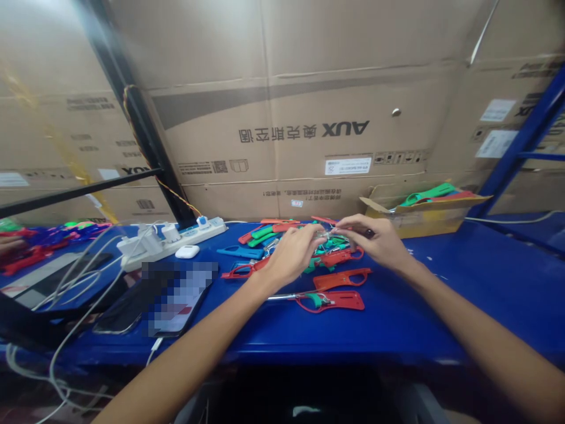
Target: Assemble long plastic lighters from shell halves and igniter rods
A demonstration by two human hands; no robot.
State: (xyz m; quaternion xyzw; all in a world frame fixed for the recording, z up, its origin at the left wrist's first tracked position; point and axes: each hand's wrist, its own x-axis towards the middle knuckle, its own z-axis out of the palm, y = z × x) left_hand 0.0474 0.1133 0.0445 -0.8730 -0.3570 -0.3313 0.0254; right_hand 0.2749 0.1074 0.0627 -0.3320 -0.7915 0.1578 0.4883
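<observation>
My left hand (295,252) and my right hand (376,237) meet over a heap of lighter parts, fingertips pinched close together. Between them is something small and pale, too blurred to name. Beneath lie red, green and blue plastic shells, small metal pieces and green triggers (338,242). In front of the heap rests an orange-red shell half (338,279). Closest to the table edge is a red lighter half (348,300), with a green trigger and a metal tube pointing left. My left hand hides part of the heap and another red shell (238,272).
An open cardboard box (424,221) of coloured shells stands at the back right. On the left are a power strip (200,231), a white earbud case (187,252), two phones (176,312) and loose cables. Another person's hand (13,244) shows at far left. Cartons (291,53) wall the back.
</observation>
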